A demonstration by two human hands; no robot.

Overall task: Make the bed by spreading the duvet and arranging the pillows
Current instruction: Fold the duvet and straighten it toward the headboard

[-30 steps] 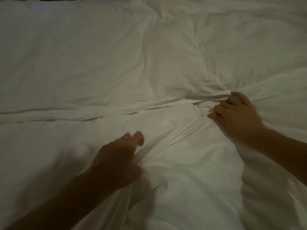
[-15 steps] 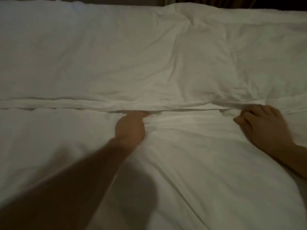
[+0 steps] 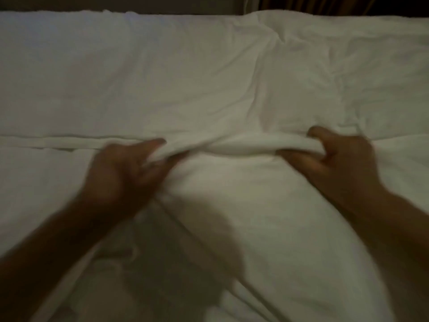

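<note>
A white duvet [image 3: 255, 217] covers the near half of the bed, its top edge running across the middle of the view. My left hand [image 3: 125, 168] grips that edge left of centre, thumb on top. My right hand [image 3: 336, 159] grips the same edge further right, fingers curled round a bunched roll of fabric lifted between both hands. Beyond the edge lie two white pillows side by side, the left pillow [image 3: 116, 77] smooth, the right pillow [image 3: 336, 77] creased.
A dark headboard or wall [image 3: 116, 3] runs along the top behind the pillows, with what looks like a curtain [image 3: 325, 5] at the upper right. The room is dim and the picture is blurred.
Both hands have closed on the duvet's top edge and lifted it into a bunched roll near the pillows. The view has tipped up slightly, showing the headboard.
</note>
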